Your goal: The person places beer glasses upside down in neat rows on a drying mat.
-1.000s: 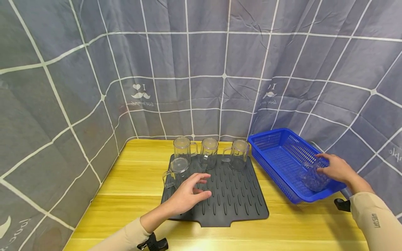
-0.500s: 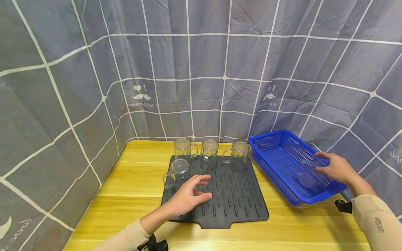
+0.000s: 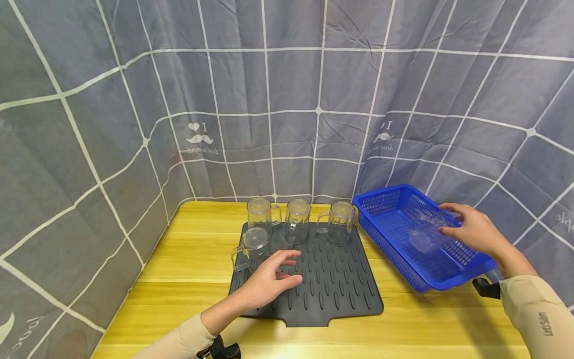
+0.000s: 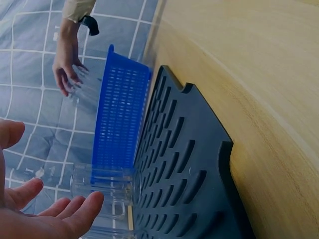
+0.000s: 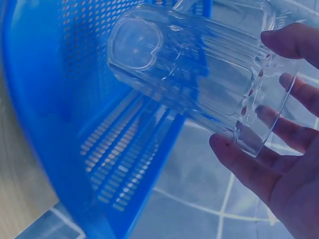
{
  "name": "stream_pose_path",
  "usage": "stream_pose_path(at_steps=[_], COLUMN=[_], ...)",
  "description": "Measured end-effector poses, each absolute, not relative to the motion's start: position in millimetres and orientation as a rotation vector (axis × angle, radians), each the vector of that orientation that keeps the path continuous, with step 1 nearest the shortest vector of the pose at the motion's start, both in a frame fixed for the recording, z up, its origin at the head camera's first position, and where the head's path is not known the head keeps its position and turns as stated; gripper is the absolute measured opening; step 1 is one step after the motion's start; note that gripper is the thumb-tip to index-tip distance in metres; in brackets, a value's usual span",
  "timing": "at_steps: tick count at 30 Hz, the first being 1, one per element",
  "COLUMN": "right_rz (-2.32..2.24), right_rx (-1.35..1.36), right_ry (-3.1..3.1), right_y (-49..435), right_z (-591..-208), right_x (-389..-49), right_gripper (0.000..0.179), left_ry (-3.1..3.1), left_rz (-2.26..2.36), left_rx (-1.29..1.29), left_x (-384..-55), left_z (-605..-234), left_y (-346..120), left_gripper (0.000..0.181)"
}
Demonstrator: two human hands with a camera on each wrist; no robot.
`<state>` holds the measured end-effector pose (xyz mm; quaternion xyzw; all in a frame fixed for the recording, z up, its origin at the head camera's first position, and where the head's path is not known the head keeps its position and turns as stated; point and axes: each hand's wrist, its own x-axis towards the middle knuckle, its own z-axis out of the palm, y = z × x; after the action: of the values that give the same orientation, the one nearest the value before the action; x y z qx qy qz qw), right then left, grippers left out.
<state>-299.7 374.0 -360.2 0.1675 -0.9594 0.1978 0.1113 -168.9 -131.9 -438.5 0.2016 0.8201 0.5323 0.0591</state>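
My right hand (image 3: 476,233) grips a clear glass mug (image 3: 423,238) over the blue basket (image 3: 390,249). In the right wrist view, the fingers and thumb wrap the mug's rim end, and its round base (image 5: 135,42) points away from the palm. My left hand (image 3: 271,280) hovers over the black ridged drying mat (image 3: 332,289), fingers loosely spread and nothing in them. Several glass mugs stand upside down on the mat: one at the back left (image 3: 259,213), one at the back middle (image 3: 298,222), one at the back right (image 3: 342,224) and one in front at left (image 3: 256,242).
The basket stands right of the mat on the yellow wooden table (image 3: 179,269), its long side close to the back-right mug. A grey checked curtain (image 3: 296,129) encloses the table's back and sides.
My right hand has lifted the mug and tilted it, shifting slightly left and up over the basket. My left hand stays in place over the mat.
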Motion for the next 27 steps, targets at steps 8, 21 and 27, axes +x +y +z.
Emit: stream_pose_path(at_steps=[8, 21, 27], right_rz=[0.719, 0.923, 1.035], right_rx=[0.446, 0.427, 0.436], right_ry=[-2.862, -2.732, -2.688], right_y=[356.7, 334.4, 316.7], right_z=[-344.1, -333.1, -333.0], right_x=[-287.7, -266.5, -257.3], right_gripper=[0.062, 0.062, 0.060], left_ry=[2.460, 2.473, 2.466], left_rz=[1.624, 1.586, 1.598], left_rx=[0.618, 0.602, 0.606], left_x=[-169.4, -171.8, -174.7], left_z=[-437.7, -438.6, -437.5], left_y=[-128.7, -121.7, -120.5], left_gripper=[0.054, 0.054, 0.054])
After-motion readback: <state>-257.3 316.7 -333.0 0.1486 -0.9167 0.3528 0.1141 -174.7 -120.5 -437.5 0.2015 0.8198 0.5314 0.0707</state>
